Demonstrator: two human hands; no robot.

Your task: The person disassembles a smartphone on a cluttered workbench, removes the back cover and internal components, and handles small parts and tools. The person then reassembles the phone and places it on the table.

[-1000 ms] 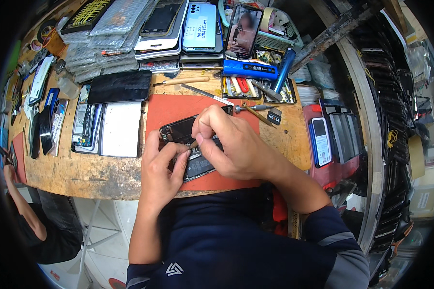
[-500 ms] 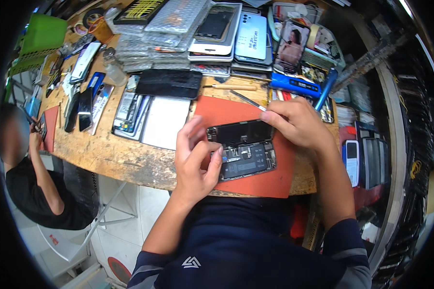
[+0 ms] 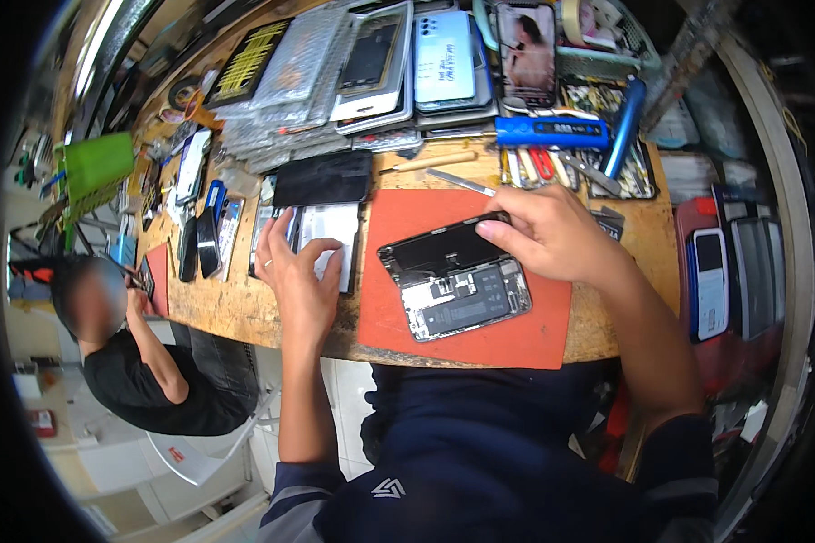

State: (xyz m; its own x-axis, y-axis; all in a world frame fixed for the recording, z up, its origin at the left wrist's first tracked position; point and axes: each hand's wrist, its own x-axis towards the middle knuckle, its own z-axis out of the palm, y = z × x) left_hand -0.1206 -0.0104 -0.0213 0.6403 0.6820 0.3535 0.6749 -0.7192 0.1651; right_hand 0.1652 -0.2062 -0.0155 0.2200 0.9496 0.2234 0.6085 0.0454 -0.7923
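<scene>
An opened smartphone (image 3: 466, 308) lies on an orange mat (image 3: 552, 335), its battery and inner parts bare. Its dark screen panel (image 3: 439, 251) is raised along the far side. My right hand (image 3: 552, 235) pinches the panel's upper right corner between thumb and fingers. A slim metal tool (image 3: 460, 182) runs up to these fingers; whether they hold it is hidden. Left of the phone, my left hand (image 3: 299, 281) hovers over a white pad (image 3: 330, 223). Its thumb and index finger curl into a pinch while the others stretch out; anything between the tips is too small to see.
Behind the mat lie a wooden-handled tool (image 3: 435, 163), a blue device (image 3: 552, 132) and a black screen (image 3: 323, 178). Bubble-wrap packs (image 3: 290, 72) and phones pile up at the back. Several phones (image 3: 208, 240) lie further left, where another person (image 3: 163, 353) sits at the bench.
My left hand has pulled away from the phone to the left, over the white pad. My right hand stays at the screen panel's corner. The view has shifted somewhat.
</scene>
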